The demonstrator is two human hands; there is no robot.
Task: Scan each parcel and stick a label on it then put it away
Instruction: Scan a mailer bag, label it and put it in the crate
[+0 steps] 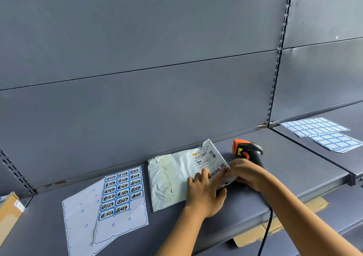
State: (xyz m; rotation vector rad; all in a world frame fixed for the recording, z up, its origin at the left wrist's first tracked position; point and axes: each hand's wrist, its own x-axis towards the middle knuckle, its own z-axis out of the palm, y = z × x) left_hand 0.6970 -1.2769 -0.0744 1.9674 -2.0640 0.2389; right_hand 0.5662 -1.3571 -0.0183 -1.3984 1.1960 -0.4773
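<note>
One grey parcel [170, 179] lies flat on the shelf [294, 167], printed shipping label up. Your left hand [204, 195] rests on its near right corner, fingers spread and straight. Your right hand [246, 175] has its fingertips bunched at the parcel's right edge; whether they pinch it is unclear. One orange-and-black scanner [246, 149] lies just behind that hand. One sheet of handwritten labels [119, 193] sits left of the parcel. Two blank label sheets [322, 133] overlap far right. One cardboard box [8, 212] shows at the left edge.
</note>
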